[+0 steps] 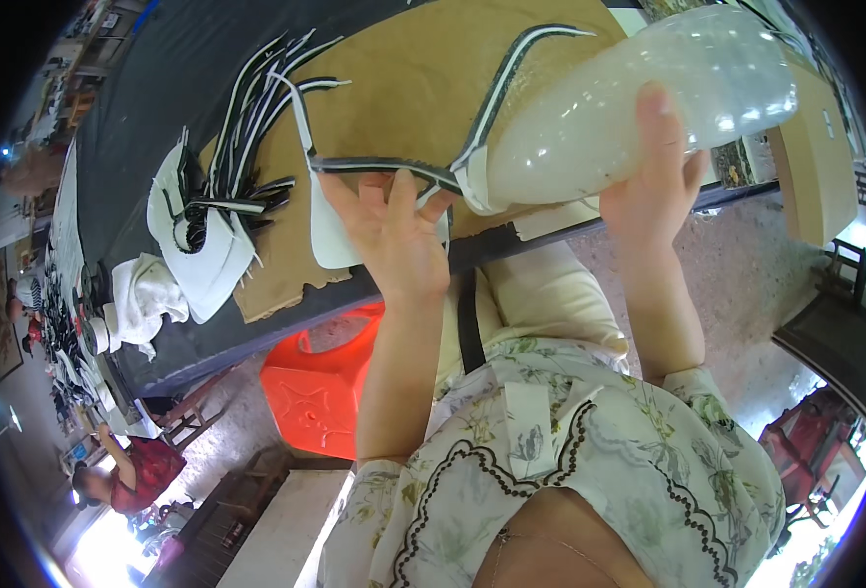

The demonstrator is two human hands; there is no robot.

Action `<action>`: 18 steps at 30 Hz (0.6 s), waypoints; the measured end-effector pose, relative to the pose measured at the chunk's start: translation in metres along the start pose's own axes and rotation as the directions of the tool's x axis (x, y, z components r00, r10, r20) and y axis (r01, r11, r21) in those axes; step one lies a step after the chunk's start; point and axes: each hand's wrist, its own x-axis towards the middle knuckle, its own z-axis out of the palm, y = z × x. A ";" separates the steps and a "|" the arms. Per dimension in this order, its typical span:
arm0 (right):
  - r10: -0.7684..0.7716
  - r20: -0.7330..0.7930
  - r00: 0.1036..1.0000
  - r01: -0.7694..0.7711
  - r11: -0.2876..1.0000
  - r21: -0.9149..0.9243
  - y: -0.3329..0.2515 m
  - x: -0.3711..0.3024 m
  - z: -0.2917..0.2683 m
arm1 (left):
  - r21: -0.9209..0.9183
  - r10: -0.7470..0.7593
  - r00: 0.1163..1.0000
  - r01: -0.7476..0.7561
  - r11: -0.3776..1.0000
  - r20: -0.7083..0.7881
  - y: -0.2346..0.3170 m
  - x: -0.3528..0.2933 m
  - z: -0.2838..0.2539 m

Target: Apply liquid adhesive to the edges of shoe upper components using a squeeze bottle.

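My right hand point(653, 191) grips a large translucent plastic bottle point(590, 132) from its near side, thumb on top. The bottle lies tilted, and its white neck end point(479, 181) touches or nearly touches a black-and-white striped strip point(384, 165). My left hand point(394, 230) pinches this strip, palm up, with fingers curled under it. One arm of the strip runs up and away to the right. A smooth white flat piece point(327, 225) hangs behind my left hand, and partly hidden fingers make its join to the strip unclear.
Brown cardboard point(394, 78) covers much of the dark table point(173, 348). Bundled striped strips point(247, 127) and white curved pieces point(207, 265) lie left, beside a crumpled white cloth point(147, 299). A red plastic stool point(320, 382) stands below the edge. Another person point(144, 475) sits far left.
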 end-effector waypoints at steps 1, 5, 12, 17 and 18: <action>-0.020 0.028 0.999 0.022 0.998 -0.066 0.003 -0.001 0.003 | 0.001 0.008 1.000 -0.008 1.000 0.002 0.002 0.001 -0.004; -0.190 0.051 0.980 0.197 0.955 -0.220 0.010 0.003 -0.027 | -0.021 -0.026 0.999 0.026 0.999 -0.039 0.000 0.003 -0.007; -0.160 0.148 0.976 0.195 0.946 -0.259 0.011 -0.009 -0.040 | -0.059 -0.020 0.999 0.018 0.998 -0.030 -0.001 0.005 -0.003; 0.055 -0.182 0.982 -0.060 0.998 -0.022 -0.001 0.015 -0.054 | 0.222 -0.189 0.980 0.171 0.960 0.063 0.020 0.007 -0.015; 0.088 -0.176 0.980 -0.088 0.996 0.007 -0.005 0.027 -0.067 | 0.458 -0.382 0.921 0.307 0.834 0.080 0.029 0.007 -0.026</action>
